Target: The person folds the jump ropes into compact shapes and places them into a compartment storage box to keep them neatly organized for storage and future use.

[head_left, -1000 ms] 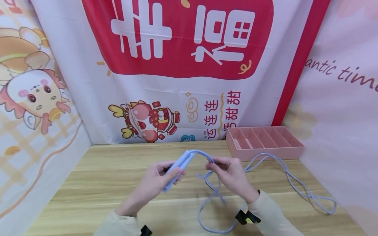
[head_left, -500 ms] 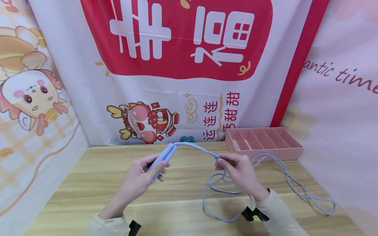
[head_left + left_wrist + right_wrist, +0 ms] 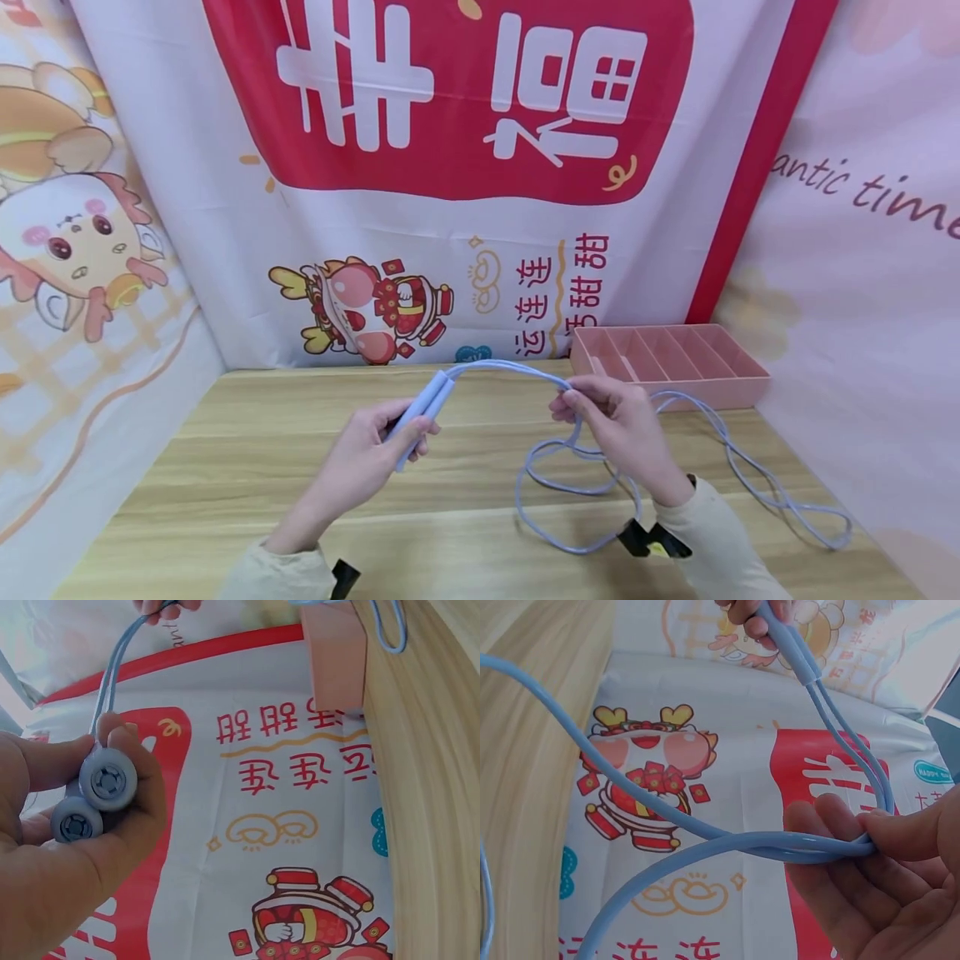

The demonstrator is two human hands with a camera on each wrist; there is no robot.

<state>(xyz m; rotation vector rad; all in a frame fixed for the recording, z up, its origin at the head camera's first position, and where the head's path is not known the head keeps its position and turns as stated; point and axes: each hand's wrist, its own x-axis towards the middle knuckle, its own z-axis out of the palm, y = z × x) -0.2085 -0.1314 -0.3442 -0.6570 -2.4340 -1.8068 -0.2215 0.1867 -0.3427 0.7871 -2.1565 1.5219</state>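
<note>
A light blue jump rope has its two handles point(image 3: 425, 410) side by side in my left hand point(image 3: 375, 446), which grips them above the table. In the left wrist view the round handle ends point(image 3: 109, 780) face the camera. From the handles the doubled cord point(image 3: 510, 364) arches across to my right hand point(image 3: 618, 425), which pinches it between thumb and fingers. Below the right hand the cord point(image 3: 727, 844) separates into strands, and a loop of it point(image 3: 525, 508) lies on the wooden table. More cord point(image 3: 750, 467) trails to the right, ending in a bend near the table's right side.
A pink box point(image 3: 671, 367) with several narrow compartments stands at the back right, against the printed cloth backdrop point(image 3: 480, 225). Some cord overlaps its front in the head view. Printed cloth point(image 3: 847, 333) also borders the wooden table point(image 3: 262, 433) at the sides.
Both hands have moved apart, the left one leftward and the right one rightward. The right hand is farther along the cord from the handles, and the doubled stretch between the hands is longer.
</note>
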